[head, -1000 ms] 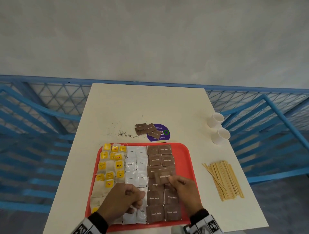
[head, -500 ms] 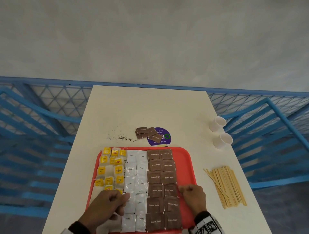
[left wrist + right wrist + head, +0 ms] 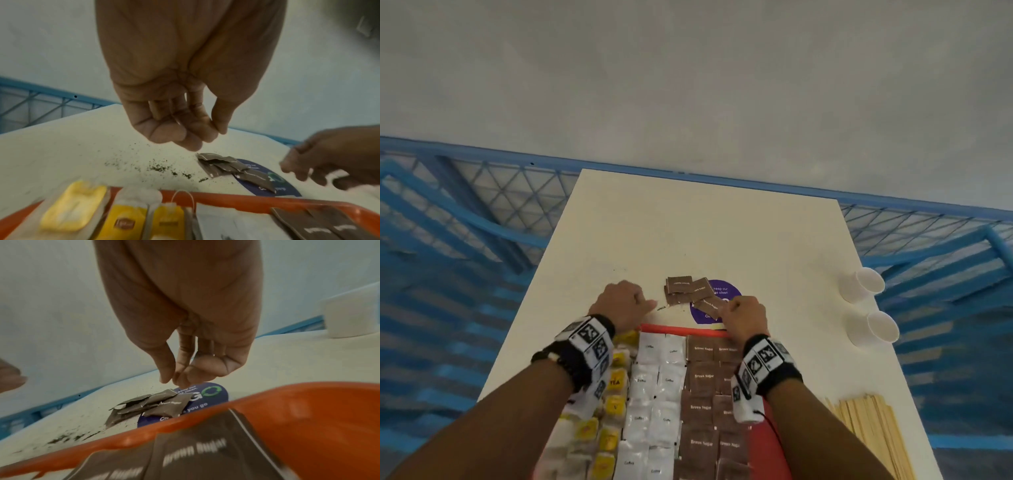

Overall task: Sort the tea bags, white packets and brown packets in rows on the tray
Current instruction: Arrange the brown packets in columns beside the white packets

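Observation:
A red tray (image 3: pixel 678 329) carries yellow-tagged tea bags (image 3: pixel 616 382) on the left, white packets (image 3: pixel 654 380) in the middle and brown packets (image 3: pixel 703 377) on the right. Just past its far rim, a few loose brown packets (image 3: pixel 688 291) lie in a heap on the table. My left hand (image 3: pixel 643 303) hovers at the heap's left edge with its fingers curled in, holding nothing (image 3: pixel 197 136). From the right, my right hand (image 3: pixel 726 310) points its thumb and fingertips down just above the heap (image 3: pixel 156 404), and it is empty (image 3: pixel 174 379).
A purple round sticker (image 3: pixel 726 291) lies partly under the heap. Dark tea grains (image 3: pixel 160 167) are scattered to its left. Two white paper cups (image 3: pixel 866 284) lie at the table's right edge, with wooden stirrers (image 3: pixel 869 428) nearer me. A blue railing (image 3: pixel 482 205) surrounds the table.
Both hands have left the near part of the tray and reached forward past its far rim to the loose brown packets. The brown packet held a second ago now lies in its row.

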`<state>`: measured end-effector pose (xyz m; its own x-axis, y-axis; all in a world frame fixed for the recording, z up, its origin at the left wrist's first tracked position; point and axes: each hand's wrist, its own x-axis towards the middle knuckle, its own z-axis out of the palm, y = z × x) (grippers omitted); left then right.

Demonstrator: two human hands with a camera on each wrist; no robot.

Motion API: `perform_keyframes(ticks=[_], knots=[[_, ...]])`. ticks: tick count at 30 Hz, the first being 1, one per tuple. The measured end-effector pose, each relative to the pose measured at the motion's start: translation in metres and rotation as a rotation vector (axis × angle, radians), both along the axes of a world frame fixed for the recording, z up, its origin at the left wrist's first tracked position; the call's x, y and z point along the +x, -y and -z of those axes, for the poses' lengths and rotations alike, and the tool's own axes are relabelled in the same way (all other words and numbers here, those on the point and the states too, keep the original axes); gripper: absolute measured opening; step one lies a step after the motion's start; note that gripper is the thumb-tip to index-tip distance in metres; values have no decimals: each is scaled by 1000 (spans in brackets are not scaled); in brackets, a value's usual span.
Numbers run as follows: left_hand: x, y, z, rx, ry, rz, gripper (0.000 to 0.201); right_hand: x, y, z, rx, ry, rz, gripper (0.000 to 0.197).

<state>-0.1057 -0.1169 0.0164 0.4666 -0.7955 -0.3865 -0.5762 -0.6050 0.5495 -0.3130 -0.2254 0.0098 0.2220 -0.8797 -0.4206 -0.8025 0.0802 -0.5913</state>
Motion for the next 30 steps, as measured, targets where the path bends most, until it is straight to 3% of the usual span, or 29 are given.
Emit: perform_keyframes(ticks=[2, 7, 9, 12, 16, 20, 21, 23, 27, 30], knots=[[-1, 19, 4, 31, 37, 4, 37, 17, 18, 6, 20, -40, -57, 29], [-13, 54, 9, 32, 123, 104, 23, 32, 35, 41, 44, -217, -232, 63], [-17, 66, 14, 29, 151, 207, 15, 31, 35, 46, 81, -185, -217, 47], [-27, 82, 28, 69, 247, 369, 44, 22, 40, 49, 74, -166, -271, 5], [-34, 90, 46, 128, 365, 462, 56, -1, 56, 54, 82, -191, -203, 19], [-32, 91, 54, 143, 414, 485, 41, -8, 71, 41, 21, -139, -191, 11], [-32, 92, 54, 148, 429, 503, 38, -4, 71, 34, 37, -99, -227, 10], [-32, 93, 53, 164, 452, 544, 33, 13, 70, 26, 55, -65, -336, 27], [-28, 91, 51, 184, 460, 555, 27, 48, 66, 30, -10, -181, -598, 18], [-19, 86, 51, 167, 437, 508, 25, 60, 62, 32, -38, -216, -664, 14]])
